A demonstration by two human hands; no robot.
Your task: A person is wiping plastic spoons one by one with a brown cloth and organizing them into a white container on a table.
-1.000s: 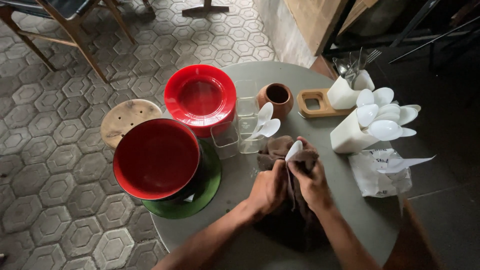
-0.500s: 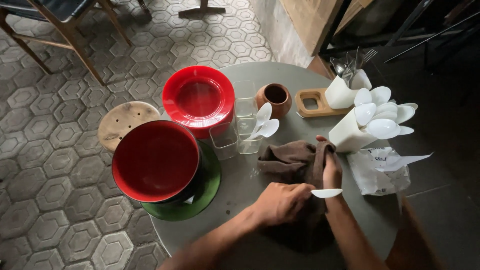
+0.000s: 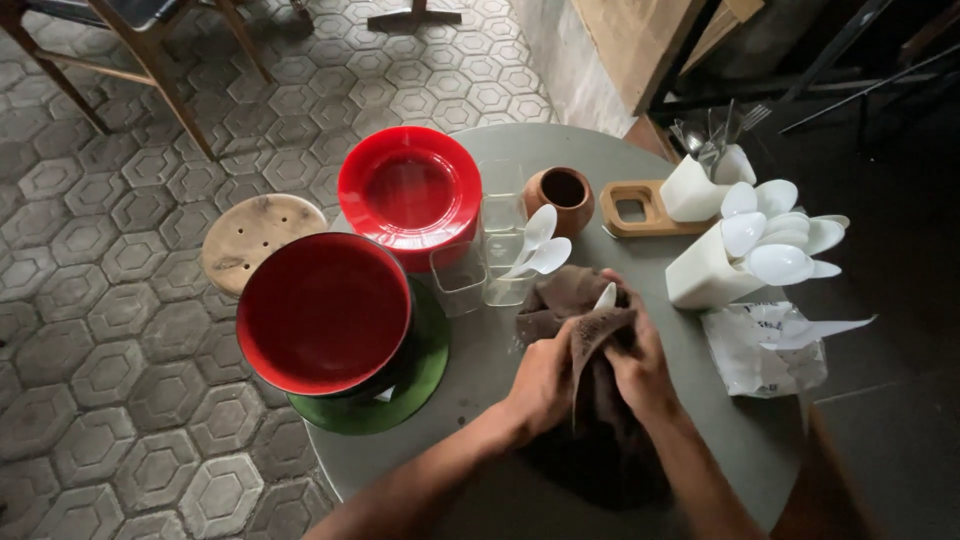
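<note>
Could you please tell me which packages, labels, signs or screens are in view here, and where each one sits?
Plastic bag: crumpled, whitish and translucent, lying flat on the round grey table at its right edge, in front of the white spoon holder, with a white spoon resting on top.
No labels, signs or screens show.
</note>
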